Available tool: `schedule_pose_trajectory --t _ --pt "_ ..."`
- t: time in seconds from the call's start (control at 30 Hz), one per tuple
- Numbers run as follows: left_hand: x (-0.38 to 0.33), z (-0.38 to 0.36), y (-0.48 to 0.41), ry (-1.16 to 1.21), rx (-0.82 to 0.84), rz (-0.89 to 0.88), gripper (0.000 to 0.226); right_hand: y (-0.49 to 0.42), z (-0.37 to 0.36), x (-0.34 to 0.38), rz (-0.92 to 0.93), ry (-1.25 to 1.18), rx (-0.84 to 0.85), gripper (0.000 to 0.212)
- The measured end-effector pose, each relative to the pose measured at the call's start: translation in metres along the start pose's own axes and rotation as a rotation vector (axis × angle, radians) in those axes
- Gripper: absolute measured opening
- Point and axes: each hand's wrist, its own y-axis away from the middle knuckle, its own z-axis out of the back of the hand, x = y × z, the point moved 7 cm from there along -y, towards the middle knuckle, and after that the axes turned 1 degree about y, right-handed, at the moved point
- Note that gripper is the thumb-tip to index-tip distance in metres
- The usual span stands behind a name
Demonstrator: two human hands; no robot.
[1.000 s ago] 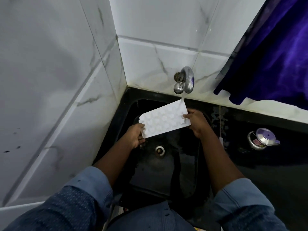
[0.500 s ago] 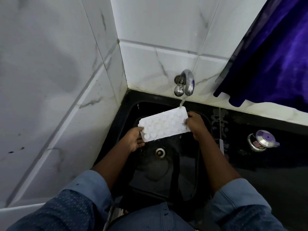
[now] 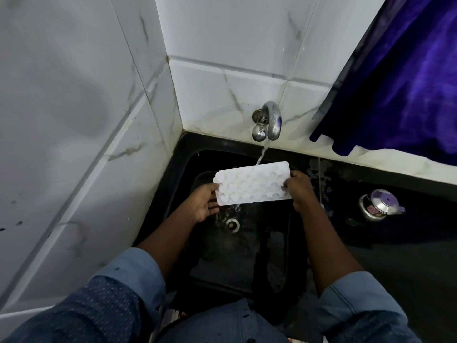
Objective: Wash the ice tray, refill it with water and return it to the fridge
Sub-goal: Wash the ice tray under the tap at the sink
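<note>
Here, ice tray (image 3: 252,184) between 2 hands' grip, above sink (image 3: 247,256).

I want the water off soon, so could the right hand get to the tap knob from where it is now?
Probably yes. The right hand grips the ice tray's right end, and the tap knob sits just above and behind it with nothing between. It would have to let go first, leaving the left hand holding alone.

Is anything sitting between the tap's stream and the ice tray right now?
Nothing visible does. Water falls from the tap straight onto the far edge of the ice tray, which the left hand and right hand hold by its ends over the sink.
</note>
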Motion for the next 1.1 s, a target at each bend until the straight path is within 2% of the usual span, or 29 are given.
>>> schedule_pose_trajectory --t 0.23,0.4,0.53,0.73,0.97,1.1 --pt "-0.005 -0.017 0.004 -0.007 0.069 -0.035 0.020 -0.005 0.021 -0.003 -0.023 -0.058 -0.061 0.039" --pt "-0.002 -0.004 -0.001 0.016 -0.032 0.004 0.035 -0.001 -0.005 0.011 0.055 -0.030 0.091 0.032" --pt "-0.005 0.003 -0.003 0.057 -0.045 0.025 0.031 0.004 -0.032 0.039 0.115 -0.110 0.113 0.021" --pt "-0.029 -0.027 0.003 -0.032 0.047 -0.026 0.027 0.002 -0.066 0.050 -0.003 -0.349 0.270 0.013" --pt "-0.056 -0.085 0.011 -0.137 0.161 -0.095 0.032 0.008 -0.061 0.055 0.006 -0.426 0.135 0.010" --pt "-0.062 -0.122 0.012 -0.094 0.238 -0.158 0.057 0.026 -0.045 0.058 0.142 -0.359 0.046 0.011"
